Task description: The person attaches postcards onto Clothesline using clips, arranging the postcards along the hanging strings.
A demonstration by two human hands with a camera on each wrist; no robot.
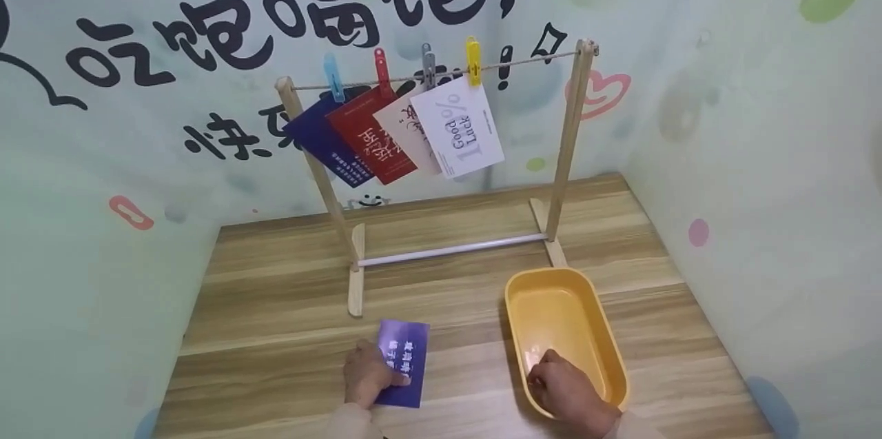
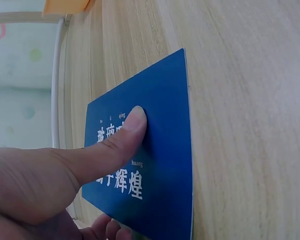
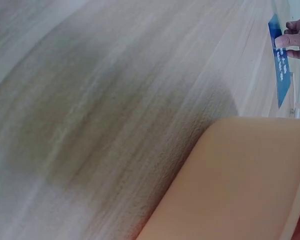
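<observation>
My left hand holds a blue-purple card with white characters at the front of the table. In the left wrist view the thumb lies across the printed face, and curled fingers show at the card's lower edge. My right hand reaches into the near end of a yellow plastic tray, fingers curled. Whether those fingers hold anything, I cannot tell. The tray's outer wall fills much of the right wrist view, with the left hand and card beyond it.
Behind the hands stands a wooden rack with a string across its top. Clothespins, including a yellow one and a red one, hold several overlapping cards there, a white card rightmost. A white bar joins the rack's feet.
</observation>
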